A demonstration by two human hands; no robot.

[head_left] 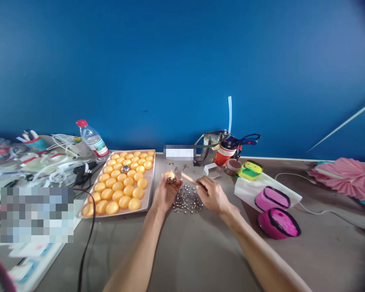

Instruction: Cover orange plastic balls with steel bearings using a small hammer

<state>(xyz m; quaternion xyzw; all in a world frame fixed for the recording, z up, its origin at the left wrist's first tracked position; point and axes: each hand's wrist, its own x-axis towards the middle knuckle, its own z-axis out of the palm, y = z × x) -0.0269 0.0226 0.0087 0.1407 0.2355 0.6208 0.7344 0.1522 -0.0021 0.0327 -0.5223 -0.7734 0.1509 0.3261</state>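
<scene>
My left hand [162, 195] is closed around a yellow-orange ball [169, 174] whose lower side is covered with shiny silver pieces. In my right hand [213, 194] is a thin, light wooden-looking stick [187, 178], slanting left toward the ball. Its tip is too small to make out, and I cannot tell whether it touches the ball. Loose silver beads [186, 200] lie scattered on the table between both hands. Left of them, a white tray [148, 190] holds rows of yellow-orange balls [118, 195]; among these sits one silver-covered ball [125, 169].
A tilted water bottle [94, 142] stands behind the tray, near tangled white cables [68, 172]. At the back are a red cup [223, 155] and a small round jar [232, 166]. Pink containers [278, 225] sit to the right. A dark cable [86, 243] crosses the table's left side.
</scene>
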